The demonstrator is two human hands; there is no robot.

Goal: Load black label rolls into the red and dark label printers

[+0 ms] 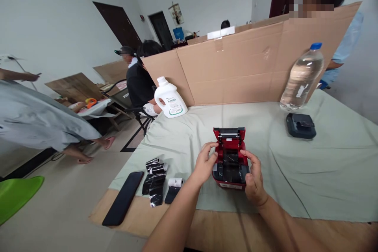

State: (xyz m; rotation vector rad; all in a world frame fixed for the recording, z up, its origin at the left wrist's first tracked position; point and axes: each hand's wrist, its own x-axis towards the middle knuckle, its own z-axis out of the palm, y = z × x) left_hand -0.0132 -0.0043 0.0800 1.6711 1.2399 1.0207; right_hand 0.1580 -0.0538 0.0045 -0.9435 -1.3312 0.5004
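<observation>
With the lid of the red printer (230,157) tilted back and the paper bay exposed, the step in hand appears to be loading or seating paper. The printer stands at lower centre of the frame, on the pale green cloth (325,173) that covers the desk (212,228).

The left hand (204,164) rests against the left side of the printer, fingers curled toward the bay and thumb near the hinge. The right hand (253,176) grips the right side, fingers bent over the rim, thumb against the front corner. Neither hand pinches a loose item; both brace the housing.

At lower left of the frame lie a black phone (123,202), face down, crumpled black wrappers (155,183) and a white paper roll (176,182). The roll lies near the left hand, apart from it.

Judgement: the bay looks dark and possibly empty, though this cannot be confirmed. The next move calls for one hand to steady the housing while the other handles the roll, keeping the lid clear.

Farther back, at right of frame, a small black device (300,125) lies flat; just behind it stands a clear water bottle (301,77). A white jug (169,98) stands at centre left against a cardboard screen (251,63). Other people occupy the far left and the room beyond the screen.
</observation>
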